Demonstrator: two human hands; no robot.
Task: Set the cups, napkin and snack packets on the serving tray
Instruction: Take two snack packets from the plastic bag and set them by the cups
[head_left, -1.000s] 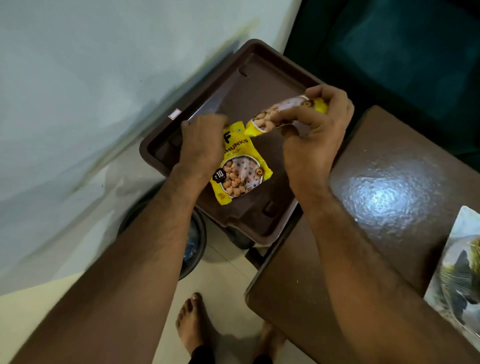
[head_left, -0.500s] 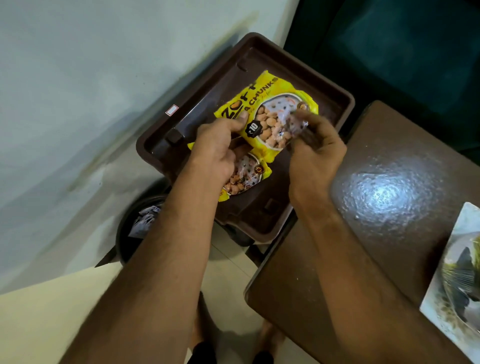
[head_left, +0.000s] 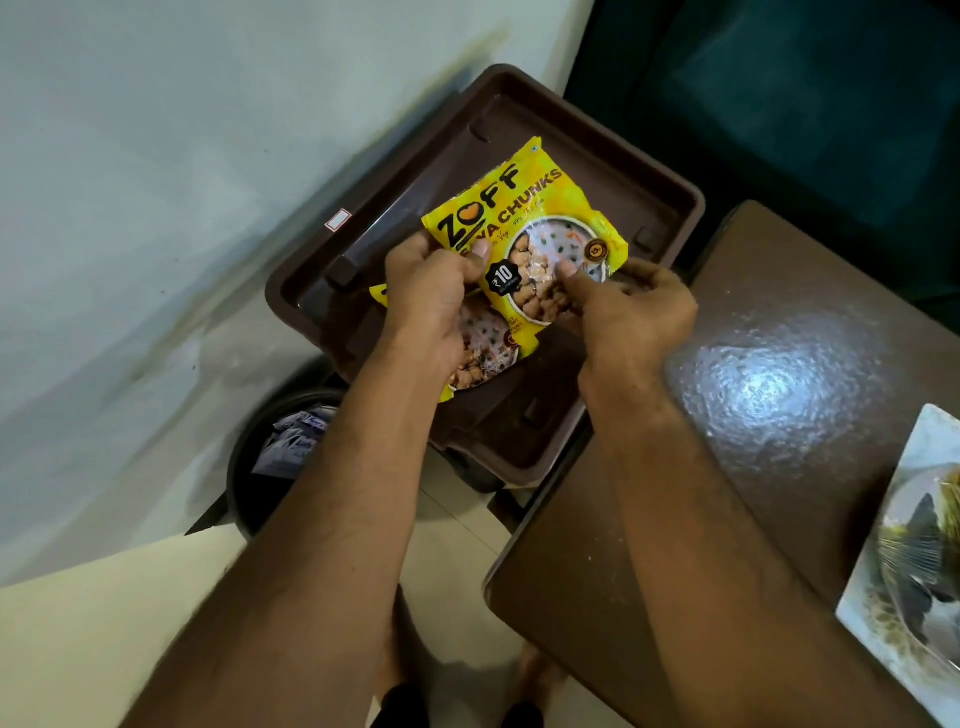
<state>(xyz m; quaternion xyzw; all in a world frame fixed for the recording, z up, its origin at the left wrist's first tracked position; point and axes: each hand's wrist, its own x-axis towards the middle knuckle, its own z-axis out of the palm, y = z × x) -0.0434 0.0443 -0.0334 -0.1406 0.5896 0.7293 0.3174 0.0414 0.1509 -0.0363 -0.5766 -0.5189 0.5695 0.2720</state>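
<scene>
Left hand (head_left: 434, 296) fingers closed on top yellow packet (head_left: 524, 223), thumb pressed on its face near the lower left edge. Right hand (head_left: 631, 306) fingers pinch the same packet at its lower right, thumb on the clear window. Packet sits tilted over the brown tray (head_left: 670, 208), overlapping a second yellow packet (head_left: 485, 353) lying flat in the tray, partly under the left hand. Tray is just beside the dark brown surface (head_left: 779, 374). Black bin (head_left: 249, 467) below the tray, on the floor. Printed sheet (head_left: 904, 561) at the surface's right edge.

A dark bin (head_left: 249, 467) holding wrappers stands left of a glossy brown table (head_left: 779, 364).
</scene>
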